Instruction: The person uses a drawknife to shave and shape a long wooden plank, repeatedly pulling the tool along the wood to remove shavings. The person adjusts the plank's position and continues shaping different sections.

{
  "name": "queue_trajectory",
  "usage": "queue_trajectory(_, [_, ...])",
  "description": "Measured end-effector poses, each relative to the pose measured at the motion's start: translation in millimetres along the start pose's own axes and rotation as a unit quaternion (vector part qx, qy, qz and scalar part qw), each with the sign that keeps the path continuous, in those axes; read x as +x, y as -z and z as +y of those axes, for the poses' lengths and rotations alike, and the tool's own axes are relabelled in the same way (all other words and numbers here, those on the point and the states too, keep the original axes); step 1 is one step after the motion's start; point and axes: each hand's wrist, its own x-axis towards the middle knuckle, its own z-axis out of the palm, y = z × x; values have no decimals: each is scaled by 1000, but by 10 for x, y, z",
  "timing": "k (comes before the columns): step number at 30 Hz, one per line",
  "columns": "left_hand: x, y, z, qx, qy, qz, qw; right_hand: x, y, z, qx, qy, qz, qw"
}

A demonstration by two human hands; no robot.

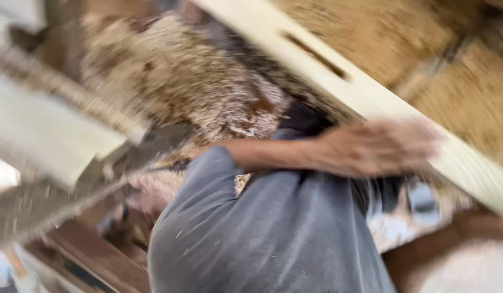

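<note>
head view: one camera, worn on the head | faces steeply down, tilted | very near the grey sleeve [273, 228] and pale wooden board [371, 97] (frame motion-blurred) | sawdust-covered floor [175, 76] behind | no second view

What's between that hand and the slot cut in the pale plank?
Only bare plank: the head view, though blurred, shows plain pale wood from the hand to the slot.

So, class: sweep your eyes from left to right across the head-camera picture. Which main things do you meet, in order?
Pale board end → grey sleeve → blurred hand resting on the long pale slotted plank. Sawdust lies behind; which hand it is cannot be told.
</note>
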Motion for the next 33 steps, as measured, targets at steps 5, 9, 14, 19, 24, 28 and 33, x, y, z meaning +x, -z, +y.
queue_trajectory(5, [-422, 153, -490, 131, -16, -9, 991, -671, -100, -431, 44, 324, -155, 932])
queue_trajectory(9, [-525, 482, -799, 147, 14, -20, 989, -1091, -298, -900, 127, 350, -246, 895])
queue_trajectory(14, [-500, 714, -979, 131, 49, -68, 988, -1281, -626, -1137, 259, 349, -212, 875])
queue_trajectory(19, [-407, 803, -1175, 43, 87, -153, 983, -1343, -816, -1039, 252, 360, -186, 879])
queue_trajectory(24, [-274, 882, -1337, 4, 94, -223, 970, -1333, -964, -1097, 320, 299, -223, 871])
queue_trajectory(28, [-240, 809, -1439, 62, 80, -210, 972, -1332, -1101, -1223, 305, 292, -208, 882])
queue_trajectory(33, [-298, 706, -1625, 72, 73, -170, 980, -1327, -1311, -1331, 277, 305, -185, 892])
